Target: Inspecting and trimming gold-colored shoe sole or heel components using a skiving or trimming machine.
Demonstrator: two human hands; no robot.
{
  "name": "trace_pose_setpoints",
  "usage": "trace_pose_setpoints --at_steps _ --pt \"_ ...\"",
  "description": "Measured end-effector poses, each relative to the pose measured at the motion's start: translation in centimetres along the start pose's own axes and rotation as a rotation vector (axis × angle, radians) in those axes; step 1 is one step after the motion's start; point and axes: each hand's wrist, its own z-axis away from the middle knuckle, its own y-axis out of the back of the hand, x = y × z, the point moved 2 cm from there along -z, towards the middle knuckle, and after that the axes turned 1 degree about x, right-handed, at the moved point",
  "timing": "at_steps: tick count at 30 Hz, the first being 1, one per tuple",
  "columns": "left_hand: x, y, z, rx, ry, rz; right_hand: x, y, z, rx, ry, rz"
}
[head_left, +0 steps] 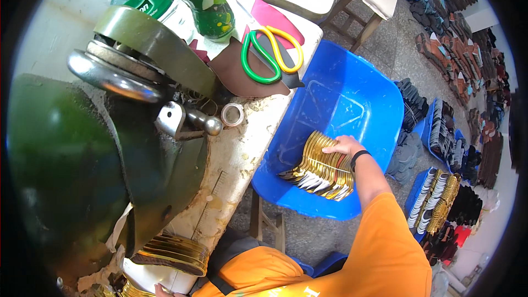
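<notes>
Fingers (336,144) of the right hand (344,146) curl down over the top of a fanned stack of gold insoles (322,168), pressed together on the upper edges, thumb side hidden behind the stack. Stack sits inside the blue plastic tub (357,99), toward its near wall, directly under the fingertips.

Handling, my read: thin flat pieces, each light and flexible, but the bundle looks stiff enough on edge. Glossy gold faces likely slippery against each other, so the fan will shear and slide if squeezed loosely. Best hold: clamp across both flat outer faces near the middle, not by the splayed tips below the fingers.

Left hand (163,290): only a sliver shows at the lower frame edge, grip state can't be told. Just above it, another stack of gold insoles (176,253) rests at the worktable (231,159) edge.

Surface: worn, stained white tabletop, well left of the fingers. On it, a big dark green machine (93,154), tape roll (232,114), green-and-yellow scissors (270,55) on brown leather pieces (236,74), green bottles (201,0).

Room: concrete floor; beyond the fingers to the right, more blue trays of shoe parts (440,132) and rows of sandals (451,38). Wooden stool (368,5) further up.
</notes>
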Motion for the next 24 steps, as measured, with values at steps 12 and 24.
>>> trace_pose_setpoints --at_steps 12,24 --pt "-0.3 0.4 0.0 0.033 0.004 -0.006 2.0 -3.4 1.6 0.778 0.389 -0.268" --pt "21.6 12.7 -10.2 -0.657 -0.524 0.93 10.3 -14.5 2.9 0.273 -0.036 -1.587"
